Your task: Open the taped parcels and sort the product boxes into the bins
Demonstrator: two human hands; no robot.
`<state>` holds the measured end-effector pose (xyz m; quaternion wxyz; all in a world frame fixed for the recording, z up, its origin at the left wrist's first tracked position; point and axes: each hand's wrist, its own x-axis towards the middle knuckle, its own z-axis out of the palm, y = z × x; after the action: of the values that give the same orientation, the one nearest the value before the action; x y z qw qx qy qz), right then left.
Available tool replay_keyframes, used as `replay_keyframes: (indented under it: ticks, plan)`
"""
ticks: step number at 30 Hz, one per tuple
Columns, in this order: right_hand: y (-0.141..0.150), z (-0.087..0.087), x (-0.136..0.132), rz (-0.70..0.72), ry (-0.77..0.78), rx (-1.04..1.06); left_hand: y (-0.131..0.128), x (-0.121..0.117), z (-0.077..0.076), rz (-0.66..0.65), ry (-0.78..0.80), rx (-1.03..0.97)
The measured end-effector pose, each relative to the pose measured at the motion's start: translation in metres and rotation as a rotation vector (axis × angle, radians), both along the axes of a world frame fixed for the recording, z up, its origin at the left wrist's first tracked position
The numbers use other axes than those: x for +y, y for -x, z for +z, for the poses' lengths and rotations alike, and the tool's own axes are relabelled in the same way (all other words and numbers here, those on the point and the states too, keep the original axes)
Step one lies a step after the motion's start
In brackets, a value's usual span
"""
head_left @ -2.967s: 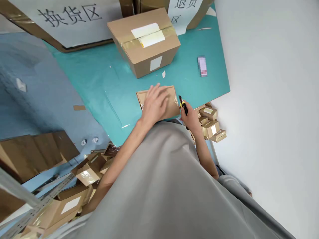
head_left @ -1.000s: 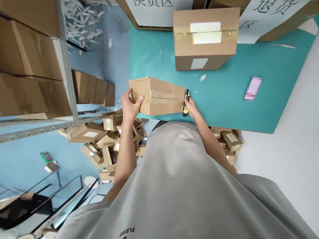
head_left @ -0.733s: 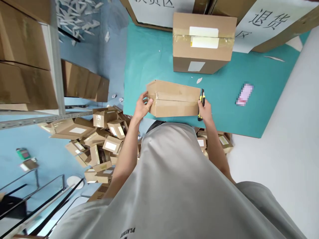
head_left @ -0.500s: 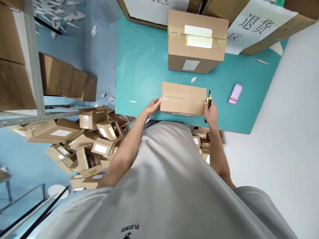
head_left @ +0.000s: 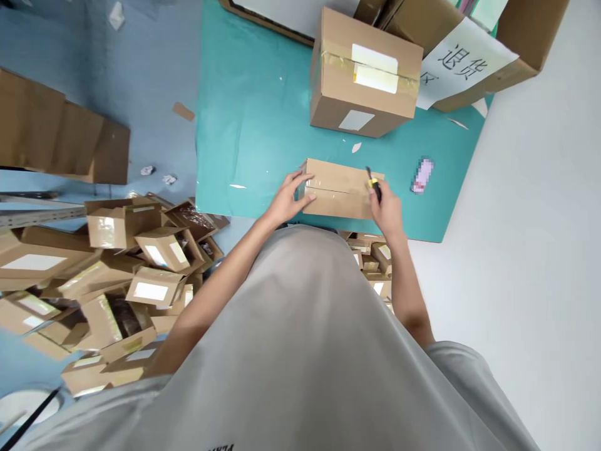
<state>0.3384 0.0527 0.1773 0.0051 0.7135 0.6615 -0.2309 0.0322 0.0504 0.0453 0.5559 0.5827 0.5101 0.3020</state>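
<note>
centre | my right hand [head_left: 387, 210], curled round cutter [head_left: 377, 189], shifted over box [head_left: 335, 178] | left hand [head_left: 285, 199] fingers spread, left end | box seemed braced

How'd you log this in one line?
left hand: at small carton, left end; right hand: holds utility knife at right end; larger box: behind

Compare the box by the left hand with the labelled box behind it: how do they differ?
The near box is smaller than the labelled box. The left hand touches the near box; neither hand touches the labelled box. The near box's top shows no white label, while the labelled box has white labels on its top and front. Both are brown cardboard.
</note>
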Motion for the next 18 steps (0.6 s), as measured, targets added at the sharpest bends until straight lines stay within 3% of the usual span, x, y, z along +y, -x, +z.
replay_keyframes:
  ticks: [4,6,11,18]
  plan:
    - [0.046,0.017,0.017,0.360,0.215,0.007,0.000,0.006,-0.012,-0.051,-0.019,-0.012]
    - [0.065,0.020,0.024,0.467,0.283,-0.049,0.002,0.007,-0.015,-0.066,-0.005,-0.056]
    - [0.093,0.023,0.040,0.590,0.357,-0.195,0.003,0.008,-0.017,-0.061,0.060,-0.142]
    - [0.100,0.021,0.056,0.684,0.392,-0.260,0.001,0.009,-0.020,-0.040,0.094,-0.186]
